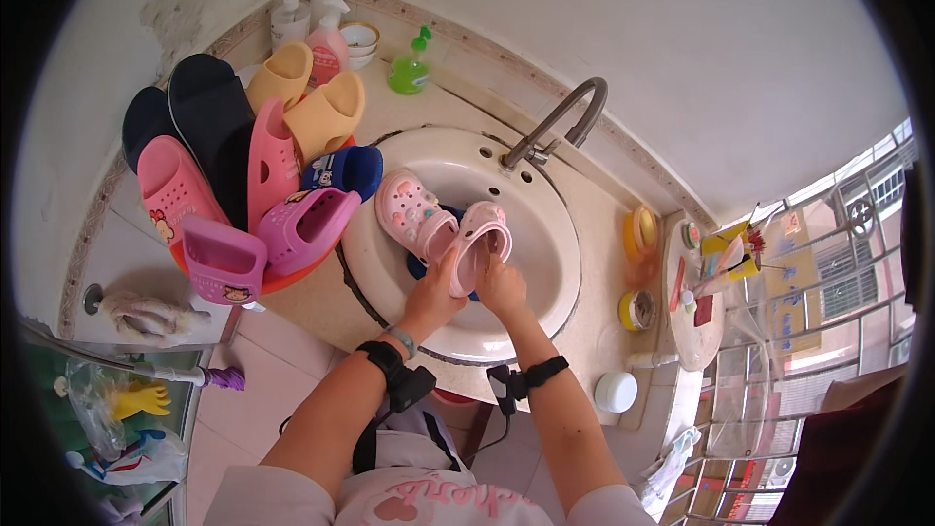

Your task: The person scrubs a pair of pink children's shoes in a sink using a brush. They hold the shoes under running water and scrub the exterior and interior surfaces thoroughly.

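A person leaned over a white oval sink point(542, 268), bare hands around a pink clog point(480, 222) raised above the middle of its basin. The left hand point(433, 294) held the clog, fingers wrapped about its side; the right hand point(502, 287) was curled narrow at the shoe's opening, though whether it pinched the clog or something hidden could not be told. The work appeared partway through this pair: the matching charm-studded clog point(407, 206) lay out of hand at the sink's left side, and dark blue footwear point(417, 266), mostly hidden, sat beneath. Left of the sink, an orange-red tub point(290, 280) was heaped with purple slides point(224, 263), yellow slides point(329, 117), navy slippers point(207, 102) and others; nothing showed whether those were finished or waiting. A curved faucet point(529, 144) stood behind the sink, turned toward its right.
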Available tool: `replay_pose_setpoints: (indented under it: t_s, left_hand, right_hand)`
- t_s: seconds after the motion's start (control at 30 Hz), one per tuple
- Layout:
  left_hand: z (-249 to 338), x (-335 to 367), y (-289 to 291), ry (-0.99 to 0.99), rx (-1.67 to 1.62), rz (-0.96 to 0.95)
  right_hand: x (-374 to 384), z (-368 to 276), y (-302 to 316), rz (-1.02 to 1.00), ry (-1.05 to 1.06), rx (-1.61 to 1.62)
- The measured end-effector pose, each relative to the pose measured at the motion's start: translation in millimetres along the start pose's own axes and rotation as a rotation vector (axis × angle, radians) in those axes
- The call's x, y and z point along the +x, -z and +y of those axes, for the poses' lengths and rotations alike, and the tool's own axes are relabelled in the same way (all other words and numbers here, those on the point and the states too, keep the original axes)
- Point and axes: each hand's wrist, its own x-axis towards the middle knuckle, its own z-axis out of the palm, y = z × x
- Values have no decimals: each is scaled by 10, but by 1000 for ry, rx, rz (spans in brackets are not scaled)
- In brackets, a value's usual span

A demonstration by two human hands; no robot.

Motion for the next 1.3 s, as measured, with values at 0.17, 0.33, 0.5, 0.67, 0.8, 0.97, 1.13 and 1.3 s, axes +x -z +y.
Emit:
replay_pose_setpoints:
  t_s: [0.17,0.33,0.5,0.67,0.8,0.97,1.13,1.3]
  left_hand:
    - [1,14,8,-29,-28,25]
    - [-21,20,48,-6,-45,35]
    - [-31,62,7,-8,-63,44]
    - [56,43,2,-11,-20,-7]
    - [-2,23,10,-101,-18,68]
    - [-37,36,31,-32,-36,54]
    - [5,60,16,-25,-48,21]
    - [55,28,10,-95,-49,27]
  right_hand:
    - [-166,-197,154,-125,-108,-18]
    - [-781,-444,308,-110,56,62]
    - [-673,-522,288,-24,76,129]
    - [-85,-218,75,60,-30,63]
    - [-337,-248,66,-13,13,23]
    - [-968,-558,273,-34,98,84]
    - [-508,-477,103,37,65,43]
    - [-240,-232,60,57,-29,119]
